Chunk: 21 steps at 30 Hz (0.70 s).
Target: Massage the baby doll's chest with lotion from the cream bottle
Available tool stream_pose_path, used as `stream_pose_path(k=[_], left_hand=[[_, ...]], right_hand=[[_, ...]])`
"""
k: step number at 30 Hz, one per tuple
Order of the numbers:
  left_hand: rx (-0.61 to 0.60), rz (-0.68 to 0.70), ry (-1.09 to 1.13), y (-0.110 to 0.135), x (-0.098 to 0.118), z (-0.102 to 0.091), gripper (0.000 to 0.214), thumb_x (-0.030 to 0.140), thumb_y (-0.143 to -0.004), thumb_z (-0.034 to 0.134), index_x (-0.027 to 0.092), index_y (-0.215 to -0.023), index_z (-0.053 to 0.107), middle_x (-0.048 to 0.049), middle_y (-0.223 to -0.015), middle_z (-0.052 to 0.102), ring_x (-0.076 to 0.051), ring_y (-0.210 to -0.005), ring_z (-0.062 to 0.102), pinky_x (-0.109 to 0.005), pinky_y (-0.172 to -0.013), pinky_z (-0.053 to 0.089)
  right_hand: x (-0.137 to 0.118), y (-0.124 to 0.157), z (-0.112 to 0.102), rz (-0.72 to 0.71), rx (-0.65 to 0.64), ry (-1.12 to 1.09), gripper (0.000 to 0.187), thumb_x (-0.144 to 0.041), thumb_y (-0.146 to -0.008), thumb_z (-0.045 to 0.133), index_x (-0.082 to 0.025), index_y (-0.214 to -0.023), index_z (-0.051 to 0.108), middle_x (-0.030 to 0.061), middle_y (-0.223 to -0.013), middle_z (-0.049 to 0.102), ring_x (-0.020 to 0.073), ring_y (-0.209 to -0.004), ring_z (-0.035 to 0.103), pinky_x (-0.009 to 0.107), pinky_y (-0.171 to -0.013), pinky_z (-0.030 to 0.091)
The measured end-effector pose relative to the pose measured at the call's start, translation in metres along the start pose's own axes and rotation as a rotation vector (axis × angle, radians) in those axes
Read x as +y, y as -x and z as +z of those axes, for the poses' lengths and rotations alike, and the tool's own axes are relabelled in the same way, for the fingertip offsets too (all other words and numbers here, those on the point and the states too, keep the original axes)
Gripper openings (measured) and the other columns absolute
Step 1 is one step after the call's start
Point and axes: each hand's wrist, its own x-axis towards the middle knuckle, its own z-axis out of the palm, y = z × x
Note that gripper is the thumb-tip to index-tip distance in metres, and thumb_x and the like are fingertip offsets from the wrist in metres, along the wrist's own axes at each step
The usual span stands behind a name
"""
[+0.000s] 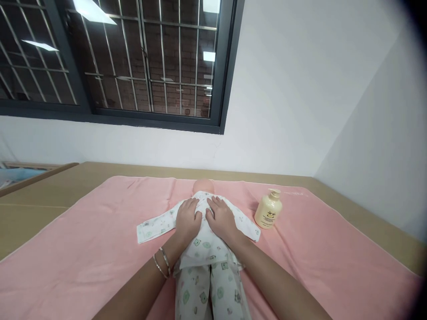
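A baby doll (203, 186) lies on a pink cloth, dressed in a white printed top (208, 246) and matching trousers (193, 289). Only the bare crown of its head shows beyond the collar. Its sleeves spread out to both sides. My left hand (188, 218) rests flat on the left of the doll's upper body, fingers stretched toward the shoulder. On the other side my right hand (221, 218) lies flat in the same way, thumb near the middle. Neither hand holds anything. Two bangles circle my left wrist.
A pale yellow pump bottle (268, 209) stands right of the doll, near its sleeve end. The pink cloth (100, 249) covers much of a wooden table (43, 218). Behind rise a white wall (276, 89) and a barred window (150, 62). Something blue (22, 174) shows at far left.
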Motion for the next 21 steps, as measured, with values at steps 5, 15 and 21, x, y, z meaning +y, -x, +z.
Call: stream_pose_path(k=[5, 15, 21], left_hand=[[0.021, -0.003, -0.044, 0.001, 0.005, -0.006, 0.036, 0.015, -0.078, 0.043, 0.015, -0.107, 0.064, -0.0113, -0.107, 0.066, -0.028, -0.103, 0.057, -0.046, -0.093, 0.046], [-0.041, 0.01, -0.024, 0.001, -0.006, 0.007, 0.04, 0.027, -0.09, 0.042, 0.015, -0.125, 0.056, -0.0123, -0.133, 0.057, -0.029, -0.128, 0.047, -0.051, -0.11, 0.033], [0.123, 0.046, -0.095, 0.007, 0.003, 0.001, 0.03, 0.024, -0.087, 0.045, 0.017, -0.106, 0.067, -0.0107, -0.115, 0.068, -0.027, -0.112, 0.06, -0.045, -0.1, 0.047]], right_hand=[[-0.006, 0.009, 0.0, 0.058, 0.111, -0.001, 0.035, -0.023, -0.089, 0.047, -0.018, -0.118, 0.066, 0.0072, -0.122, 0.062, 0.0225, -0.121, 0.051, 0.034, -0.104, 0.038], [0.011, -0.006, 0.01, -0.065, -0.054, -0.063, 0.043, -0.026, -0.098, 0.039, -0.013, -0.138, 0.049, 0.01, -0.144, 0.041, 0.0237, -0.137, 0.03, 0.043, -0.115, 0.022], [-0.003, 0.009, 0.005, 0.079, 0.114, 0.015, 0.034, -0.026, -0.09, 0.046, -0.02, -0.116, 0.068, 0.007, -0.122, 0.062, 0.0226, -0.119, 0.053, 0.034, -0.1, 0.042]])
